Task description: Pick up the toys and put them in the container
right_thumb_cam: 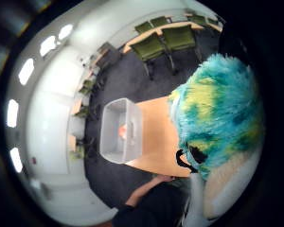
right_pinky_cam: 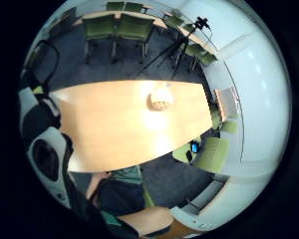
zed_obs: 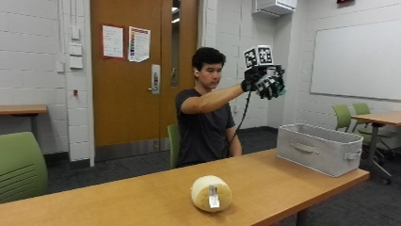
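In the outside view my gloved right hand is raised high above the table, gripping a fluffy blue, green and yellow plush toy. That toy fills much of the thumb side palm view. A grey fabric container with a handle stands at the table's right end, below and to the right of the hand. Seen from the palm, the container holds something orange-pink inside. A cream, roll-shaped plush toy lies on the table near its front edge; it shows too in the little finger side view.
The long wooden table runs from the left to the container. Green chairs stand at the left and at another table far right. A tripod with a camera stands beyond the table.
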`<state>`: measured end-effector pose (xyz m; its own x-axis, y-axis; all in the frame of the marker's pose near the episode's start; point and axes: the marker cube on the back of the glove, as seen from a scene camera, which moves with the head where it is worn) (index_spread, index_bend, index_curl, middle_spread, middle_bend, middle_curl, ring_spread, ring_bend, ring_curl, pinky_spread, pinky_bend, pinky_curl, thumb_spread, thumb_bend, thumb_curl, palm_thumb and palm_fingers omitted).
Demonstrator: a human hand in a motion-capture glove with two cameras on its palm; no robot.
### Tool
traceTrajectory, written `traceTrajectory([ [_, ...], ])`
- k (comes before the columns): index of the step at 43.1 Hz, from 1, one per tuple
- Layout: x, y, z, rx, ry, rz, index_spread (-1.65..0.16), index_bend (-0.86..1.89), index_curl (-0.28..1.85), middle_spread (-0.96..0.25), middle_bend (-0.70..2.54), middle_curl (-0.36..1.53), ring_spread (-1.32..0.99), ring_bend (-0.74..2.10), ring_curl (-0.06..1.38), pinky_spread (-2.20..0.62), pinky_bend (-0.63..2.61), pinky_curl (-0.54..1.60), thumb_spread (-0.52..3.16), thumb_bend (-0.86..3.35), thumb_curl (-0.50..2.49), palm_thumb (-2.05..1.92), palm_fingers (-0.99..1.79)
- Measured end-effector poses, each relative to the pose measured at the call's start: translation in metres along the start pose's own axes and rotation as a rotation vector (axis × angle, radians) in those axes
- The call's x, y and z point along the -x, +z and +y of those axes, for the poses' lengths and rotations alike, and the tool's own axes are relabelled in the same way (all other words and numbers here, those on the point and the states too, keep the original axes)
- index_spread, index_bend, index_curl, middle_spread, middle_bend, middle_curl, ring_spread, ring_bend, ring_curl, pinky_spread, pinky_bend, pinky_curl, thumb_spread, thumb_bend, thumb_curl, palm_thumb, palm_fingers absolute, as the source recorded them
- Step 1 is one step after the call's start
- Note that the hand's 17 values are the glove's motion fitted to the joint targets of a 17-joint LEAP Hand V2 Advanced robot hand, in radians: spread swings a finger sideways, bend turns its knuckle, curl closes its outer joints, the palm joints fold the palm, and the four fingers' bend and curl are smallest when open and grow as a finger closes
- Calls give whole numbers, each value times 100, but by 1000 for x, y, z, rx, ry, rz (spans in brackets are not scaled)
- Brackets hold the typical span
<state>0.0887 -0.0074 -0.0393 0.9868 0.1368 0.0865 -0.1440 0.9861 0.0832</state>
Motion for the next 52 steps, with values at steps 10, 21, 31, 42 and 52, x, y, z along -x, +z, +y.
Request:
traceTrajectory([
  [10,141,-15,-5,-37,-182,-32,-43,11,79,-39,76,52,-45,112,50,-47,99,42,57,22,83,72,104],
  [21,280,-4,13,-14,-345,-62,-44,10,83,-40,76,55,-44,114,50,-47,100,43,55,21,89,71,103],
  [31,273,32,-33,9,-605,-130,-44,11,87,-40,76,58,-44,115,50,-47,100,43,54,19,94,71,102],
  [42,318,54,-28,50,-465,-186,-45,10,91,-40,76,61,-44,117,50,-47,101,44,53,18,100,71,100],
  [52,302,92,-28,87,-602,-31,-43,-2,88,-38,68,61,-41,109,48,-45,111,46,74,-2,93,42,69],
])
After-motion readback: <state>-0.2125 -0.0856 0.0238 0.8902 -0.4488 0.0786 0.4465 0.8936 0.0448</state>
